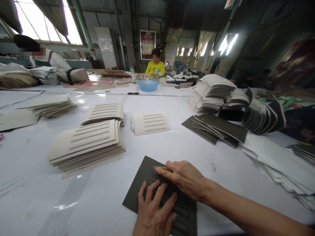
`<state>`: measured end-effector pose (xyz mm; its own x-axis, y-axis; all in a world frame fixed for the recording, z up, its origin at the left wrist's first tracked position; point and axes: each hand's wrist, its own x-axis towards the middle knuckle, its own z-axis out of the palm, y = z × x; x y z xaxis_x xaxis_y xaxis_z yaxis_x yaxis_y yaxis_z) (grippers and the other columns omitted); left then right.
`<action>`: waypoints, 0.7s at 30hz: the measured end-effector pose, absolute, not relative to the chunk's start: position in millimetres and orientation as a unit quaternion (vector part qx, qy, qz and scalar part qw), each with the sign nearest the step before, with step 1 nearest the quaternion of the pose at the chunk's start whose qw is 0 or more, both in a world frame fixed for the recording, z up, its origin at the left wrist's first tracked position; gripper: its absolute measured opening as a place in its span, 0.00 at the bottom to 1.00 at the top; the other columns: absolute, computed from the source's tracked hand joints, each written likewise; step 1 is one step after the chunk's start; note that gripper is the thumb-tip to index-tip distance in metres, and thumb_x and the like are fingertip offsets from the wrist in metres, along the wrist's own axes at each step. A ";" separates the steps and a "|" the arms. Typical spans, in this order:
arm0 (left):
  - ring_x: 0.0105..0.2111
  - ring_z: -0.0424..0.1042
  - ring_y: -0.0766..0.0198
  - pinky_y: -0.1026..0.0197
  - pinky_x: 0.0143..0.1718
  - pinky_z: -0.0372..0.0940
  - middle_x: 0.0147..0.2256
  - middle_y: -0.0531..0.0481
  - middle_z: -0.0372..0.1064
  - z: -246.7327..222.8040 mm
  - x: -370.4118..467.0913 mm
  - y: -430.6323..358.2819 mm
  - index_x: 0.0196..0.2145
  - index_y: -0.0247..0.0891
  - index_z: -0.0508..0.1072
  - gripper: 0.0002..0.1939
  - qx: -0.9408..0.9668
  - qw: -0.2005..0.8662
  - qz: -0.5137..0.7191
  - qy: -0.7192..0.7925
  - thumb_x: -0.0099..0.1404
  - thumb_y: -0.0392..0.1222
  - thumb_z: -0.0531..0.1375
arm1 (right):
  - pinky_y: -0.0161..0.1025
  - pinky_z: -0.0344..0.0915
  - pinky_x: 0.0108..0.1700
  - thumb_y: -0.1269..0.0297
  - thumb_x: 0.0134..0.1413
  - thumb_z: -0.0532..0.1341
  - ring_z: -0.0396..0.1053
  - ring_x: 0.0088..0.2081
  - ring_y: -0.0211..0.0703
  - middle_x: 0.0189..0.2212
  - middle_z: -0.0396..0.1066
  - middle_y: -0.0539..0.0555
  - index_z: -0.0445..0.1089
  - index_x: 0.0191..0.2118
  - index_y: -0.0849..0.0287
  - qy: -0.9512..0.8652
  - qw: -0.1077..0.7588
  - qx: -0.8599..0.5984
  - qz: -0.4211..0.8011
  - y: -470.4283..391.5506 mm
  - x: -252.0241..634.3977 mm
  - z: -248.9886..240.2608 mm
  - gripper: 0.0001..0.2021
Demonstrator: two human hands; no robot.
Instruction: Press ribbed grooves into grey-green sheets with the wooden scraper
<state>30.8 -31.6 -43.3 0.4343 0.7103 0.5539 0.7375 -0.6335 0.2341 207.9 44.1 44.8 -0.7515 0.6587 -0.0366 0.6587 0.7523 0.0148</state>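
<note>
A dark grey-green flat panel with raised ridges lies on the white table in front of me. My left hand rests on it with the fingers spread. Just beyond, my right hand is closed around a small flat scraper-like tool with a tan handle, whose end is against the panel near its far edge. The fingers cover most of the tool, so its exact kind is hidden. Part of the panel's right side is under my hands.
Stacks of cream slotted sheets stand to the left, with a smaller stack ahead. Dark panels and white sheets lie at right. Farther back are a blue basin and a person in yellow; another person sits far left.
</note>
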 end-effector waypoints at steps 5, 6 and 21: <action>0.54 0.61 0.54 0.49 0.62 0.39 0.53 0.53 0.68 -39.4 20.7 -27.6 0.57 0.56 0.67 0.24 -0.877 0.056 -0.301 -0.372 0.62 0.48 0.63 | 0.34 0.61 0.28 0.66 0.68 0.52 0.67 0.26 0.37 0.32 0.67 0.48 0.63 0.60 0.43 0.888 0.007 0.458 -0.026 6.8 283.9 51.6 0.18; 0.54 0.61 0.54 0.49 0.62 0.38 0.53 0.52 0.68 -38.6 20.2 -27.2 0.56 0.56 0.68 0.24 -0.877 0.056 -0.301 -0.371 0.62 0.49 0.63 | 0.33 0.62 0.30 0.64 0.69 0.51 0.68 0.26 0.37 0.31 0.67 0.48 0.62 0.60 0.41 0.867 -0.011 0.497 -0.031 -1.1 296.5 52.3 0.18; 0.56 0.61 0.52 0.46 0.64 0.34 0.55 0.48 0.69 -33.9 35.0 -24.0 0.58 0.45 0.66 0.26 -0.881 0.051 -0.271 -0.384 0.62 0.42 0.60 | 0.31 0.66 0.35 0.65 0.70 0.50 0.72 0.32 0.37 0.34 0.68 0.48 0.57 0.65 0.39 0.809 -0.082 0.574 -0.096 -41.8 298.2 17.0 0.22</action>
<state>35.0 -24.0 -33.9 0.5588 0.6491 0.5161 0.7042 -0.7002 0.1181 298.2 -41.8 17.0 -0.3277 0.9445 0.0222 0.9128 0.3226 -0.2504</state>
